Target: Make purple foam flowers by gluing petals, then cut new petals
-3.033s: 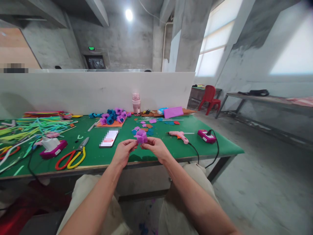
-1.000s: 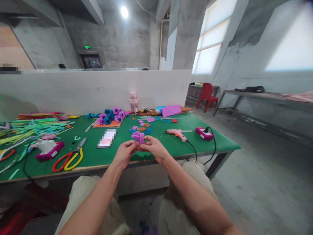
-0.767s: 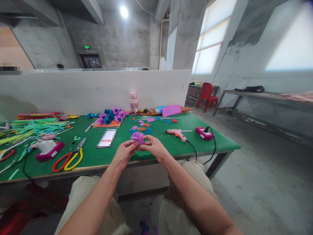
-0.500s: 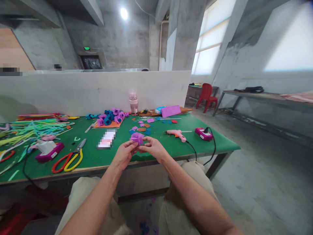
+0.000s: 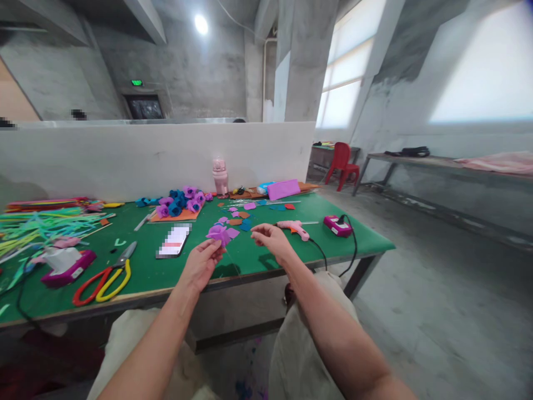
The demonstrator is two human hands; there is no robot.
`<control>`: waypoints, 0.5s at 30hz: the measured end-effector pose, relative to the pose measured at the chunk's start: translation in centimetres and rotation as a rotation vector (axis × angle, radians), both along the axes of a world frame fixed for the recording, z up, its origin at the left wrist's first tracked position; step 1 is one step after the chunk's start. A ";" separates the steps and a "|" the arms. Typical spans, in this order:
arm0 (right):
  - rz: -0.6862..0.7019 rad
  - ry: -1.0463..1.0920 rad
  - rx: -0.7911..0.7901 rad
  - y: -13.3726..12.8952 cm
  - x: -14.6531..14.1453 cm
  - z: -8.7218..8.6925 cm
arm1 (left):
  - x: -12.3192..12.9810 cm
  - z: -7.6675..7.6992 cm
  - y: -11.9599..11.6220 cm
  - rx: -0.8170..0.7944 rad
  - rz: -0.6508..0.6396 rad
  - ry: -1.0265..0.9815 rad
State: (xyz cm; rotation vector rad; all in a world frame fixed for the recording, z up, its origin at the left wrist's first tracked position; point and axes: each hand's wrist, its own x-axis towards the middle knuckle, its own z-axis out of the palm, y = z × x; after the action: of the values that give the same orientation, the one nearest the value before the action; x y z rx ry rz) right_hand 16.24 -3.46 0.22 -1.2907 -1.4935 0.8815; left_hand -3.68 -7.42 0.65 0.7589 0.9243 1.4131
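Note:
My left hand (image 5: 204, 261) pinches a purple paper flower (image 5: 219, 234) between thumb and fingertips, just above the front part of the green table. A faint thin strand shows below the flower. My right hand (image 5: 270, 240) is apart from the flower, its fingers loosely bent and parted, with nothing visible in them. Just beyond it lies a pink glue gun (image 5: 296, 228), its black cord running off the front edge. Cut petals in purple, blue and brown (image 5: 235, 221) lie behind the flower.
Red-and-yellow-handled scissors (image 5: 109, 278), a phone (image 5: 174, 241) and a purple power socket (image 5: 69, 266) are on the left. Finished purple and blue flowers (image 5: 179, 203) sit at the back by a pink bottle (image 5: 220, 178). Another purple socket (image 5: 337, 225) is at right.
My right hand has let go of the flower and moved right, towards the glue gun. My left hand keeps the flower. The view has turned slightly right.

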 end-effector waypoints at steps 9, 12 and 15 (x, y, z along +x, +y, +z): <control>-0.447 -0.463 -0.268 5.0 11.7 0.2 | -0.2 0.0 0.1 -0.012 -0.026 -0.013; -0.435 -0.549 -0.337 5.6 11.7 -0.9 | -0.2 -0.1 0.1 -0.010 -0.037 -0.008; -0.423 -0.563 -0.347 5.7 11.2 -1.6 | -0.1 -0.2 0.1 -0.012 -0.047 -0.003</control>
State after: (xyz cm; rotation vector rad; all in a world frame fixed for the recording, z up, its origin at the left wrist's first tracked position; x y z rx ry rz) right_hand 27.43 2.29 -1.35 -2.1499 -1.4215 0.5284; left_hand -3.83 -7.33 0.47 0.7648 0.9070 1.3664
